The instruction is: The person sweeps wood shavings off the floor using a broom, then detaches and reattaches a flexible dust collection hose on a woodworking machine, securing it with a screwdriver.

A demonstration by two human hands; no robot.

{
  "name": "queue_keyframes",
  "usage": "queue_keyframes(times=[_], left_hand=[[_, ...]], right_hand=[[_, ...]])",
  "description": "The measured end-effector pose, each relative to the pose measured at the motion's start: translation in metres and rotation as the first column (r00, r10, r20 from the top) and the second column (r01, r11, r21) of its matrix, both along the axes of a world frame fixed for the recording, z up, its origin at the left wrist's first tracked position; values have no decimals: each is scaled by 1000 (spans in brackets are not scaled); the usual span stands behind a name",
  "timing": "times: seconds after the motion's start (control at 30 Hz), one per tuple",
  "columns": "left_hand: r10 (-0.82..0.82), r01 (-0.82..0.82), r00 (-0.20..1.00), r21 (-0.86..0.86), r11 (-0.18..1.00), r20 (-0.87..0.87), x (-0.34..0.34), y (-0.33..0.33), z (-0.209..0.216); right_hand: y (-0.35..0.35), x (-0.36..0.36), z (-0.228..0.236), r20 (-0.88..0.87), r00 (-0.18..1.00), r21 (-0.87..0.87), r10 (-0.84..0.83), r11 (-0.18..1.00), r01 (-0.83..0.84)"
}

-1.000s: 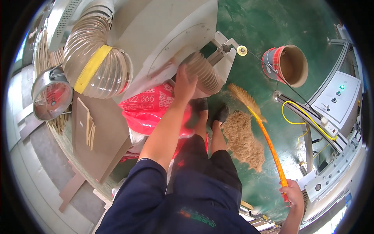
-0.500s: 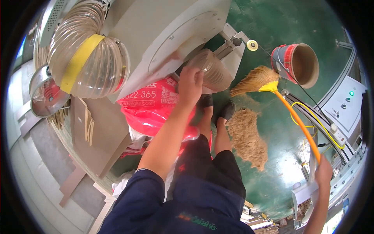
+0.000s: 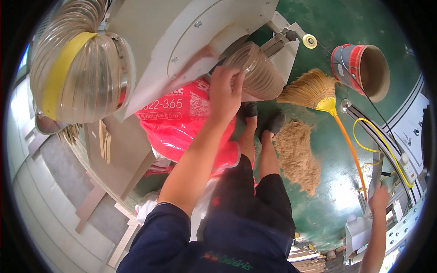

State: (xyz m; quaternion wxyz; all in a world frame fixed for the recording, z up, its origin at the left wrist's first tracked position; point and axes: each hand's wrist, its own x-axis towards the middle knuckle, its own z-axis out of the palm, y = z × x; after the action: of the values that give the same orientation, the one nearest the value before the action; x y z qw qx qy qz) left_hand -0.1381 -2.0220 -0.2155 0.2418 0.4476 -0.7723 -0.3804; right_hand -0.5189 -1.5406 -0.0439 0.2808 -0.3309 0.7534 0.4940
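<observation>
A short clear ribbed hose (image 3: 258, 75) sits by the round port of a pale machine housing (image 3: 170, 43). My left hand (image 3: 226, 93) is closed at the hose's near edge, fingertips against it. Over at the far right, my right hand (image 3: 379, 199) is off the broom, its fingers apart, slightly blurred. The broom (image 3: 312, 88) stands with straw bristles upward, its orange handle (image 3: 350, 148) slanting down to the floor near a metal frame. A heap of sawdust (image 3: 298, 157) lies on the green floor beside my feet.
A red and grey bucket (image 3: 362, 70) lies tipped behind the broom. A full pink plastic bag (image 3: 182, 127) sits under the housing. A large clear ribbed duct (image 3: 84, 75) bulges at left. A yellow cable (image 3: 391, 159) loops along the metal rail at right.
My right hand has let go of the broom handle and drawn slightly away from it. My left hand stays at the ribbed hose. The view has shifted a little.
</observation>
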Motion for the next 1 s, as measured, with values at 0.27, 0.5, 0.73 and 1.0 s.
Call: queue_keyframes(times=[0.27,0.5,0.73,1.0], left_hand=[[-35,35,999,-53,998,3,-4,-8,-4],[-29,28,999,65,997,20,-9,-21,5],[-119,122,990,-26,992,73,-17,-32,-7],[-127,102,986,204,974,111,-23,-20,-4]], right_hand=[[7,53,-50,171,934,-237,-313,907,347],[-177,138,-101,661,598,-428,-454,427,797],[-379,171,-160,889,457,-449,-34,139,883],[-406,178,-229,871,435,-473,228,151,868]])
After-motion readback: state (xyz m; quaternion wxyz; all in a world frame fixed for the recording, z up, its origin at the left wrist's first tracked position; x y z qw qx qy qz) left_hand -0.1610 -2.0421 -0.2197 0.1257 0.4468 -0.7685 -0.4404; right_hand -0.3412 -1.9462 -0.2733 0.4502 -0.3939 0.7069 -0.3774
